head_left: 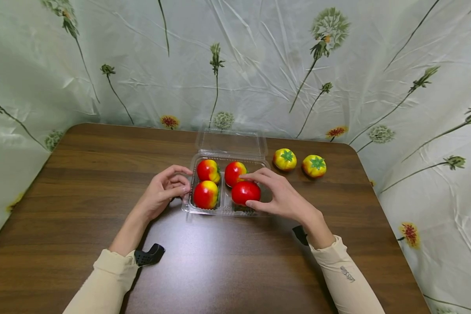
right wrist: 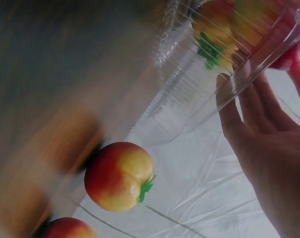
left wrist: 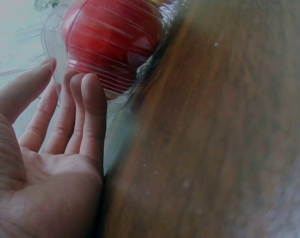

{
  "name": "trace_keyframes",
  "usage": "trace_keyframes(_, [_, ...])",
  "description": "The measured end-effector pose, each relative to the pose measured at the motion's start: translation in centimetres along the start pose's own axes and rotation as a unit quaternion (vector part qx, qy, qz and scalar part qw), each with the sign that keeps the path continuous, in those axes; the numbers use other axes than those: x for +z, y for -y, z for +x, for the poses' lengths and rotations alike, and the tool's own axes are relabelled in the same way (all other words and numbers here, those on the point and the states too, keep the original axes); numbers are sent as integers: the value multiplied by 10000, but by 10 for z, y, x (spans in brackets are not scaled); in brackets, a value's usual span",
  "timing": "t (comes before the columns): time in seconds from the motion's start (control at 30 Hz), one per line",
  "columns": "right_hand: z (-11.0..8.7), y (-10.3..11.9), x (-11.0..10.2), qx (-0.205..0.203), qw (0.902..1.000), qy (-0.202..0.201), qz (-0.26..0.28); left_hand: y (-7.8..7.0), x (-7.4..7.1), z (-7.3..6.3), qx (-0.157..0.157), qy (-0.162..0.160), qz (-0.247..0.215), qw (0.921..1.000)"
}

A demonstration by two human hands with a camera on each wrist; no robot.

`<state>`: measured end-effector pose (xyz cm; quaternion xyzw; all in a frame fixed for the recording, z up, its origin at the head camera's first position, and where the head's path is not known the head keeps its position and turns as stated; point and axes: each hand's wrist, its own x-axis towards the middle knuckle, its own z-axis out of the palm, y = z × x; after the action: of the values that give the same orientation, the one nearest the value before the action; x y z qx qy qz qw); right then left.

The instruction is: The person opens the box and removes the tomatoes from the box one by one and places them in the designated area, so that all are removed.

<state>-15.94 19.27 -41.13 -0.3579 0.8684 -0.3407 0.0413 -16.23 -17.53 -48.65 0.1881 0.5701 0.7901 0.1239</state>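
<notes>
A clear plastic clamshell container [head_left: 185, 205] lies with its lid [head_left: 231, 143] folded back, glossy red-and-yellow tomatoes in its compartments. Two tomatoes [head_left: 206, 195] are in the left compartment and one [head_left: 234, 172] at the back of the right. My right hand [head_left: 280, 192] holds another tomato [head_left: 245, 193], red side up, between thumb and fingers at the front of that compartment. Its other fingers lie by the container wall in the right wrist view. My left hand [head_left: 165, 192] rests its fingertips at the container's left edge; its fingers [left wrist: 93, 114] look fairly straight in the left wrist view.
Two more tomatoes, one [head_left: 284, 159] beside another [head_left: 314, 166], stand green leaves up on the brown wooden table [head_left: 102, 174], right of the container. A flower-printed curtain [head_left: 251, 65] hangs behind the table and along its sides.
</notes>
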Motion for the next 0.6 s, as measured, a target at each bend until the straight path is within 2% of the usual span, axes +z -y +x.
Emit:
trace_keyframes(0.2, [1, -1, 1, -143, 9994, -294, -123, 0, 0, 0, -5, 2, 13, 10000])
trace_keyframes(0.6, [0, -4, 2, -22, 9986, -535, 6, 0, 0, 0, -16, -5, 41, 10000])
